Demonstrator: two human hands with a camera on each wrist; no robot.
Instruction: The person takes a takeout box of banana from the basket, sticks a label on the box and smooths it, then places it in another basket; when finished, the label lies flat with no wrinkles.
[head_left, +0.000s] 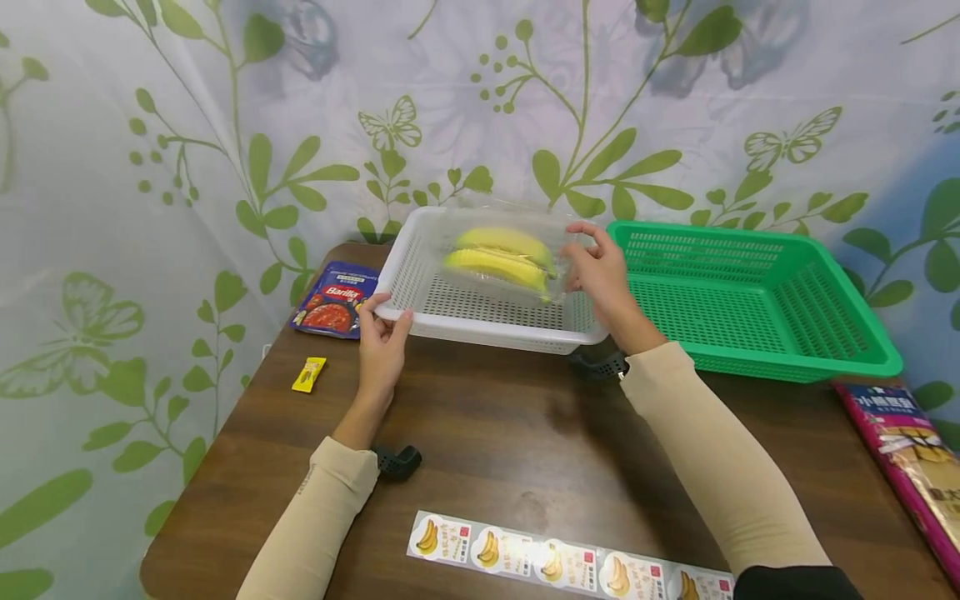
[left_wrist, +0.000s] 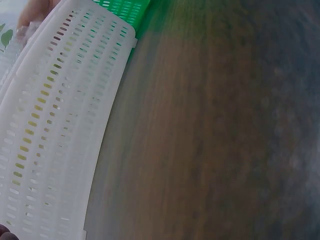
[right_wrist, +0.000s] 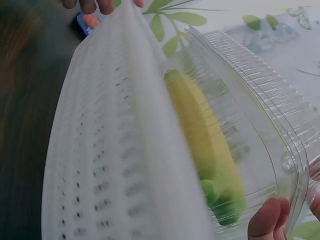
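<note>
My left hand grips the front left corner of a white plastic basket, thumb and fingers about its rim. In my right hand is the right edge of a clear plastic clamshell box, pinched between thumb and fingers. Yellow bananas with greenish ends show through the clear plastic, above the basket's slotted floor. The right wrist view shows the box tilted beside the basket's blurred rim. Whether the box touches the basket floor is hard to tell.
A green basket stands to the right, with a pink food package beyond it. On the left lie a blue Barilla pouch and a small yellow packet. A strip of banana labels lies near the front of the wooden table.
</note>
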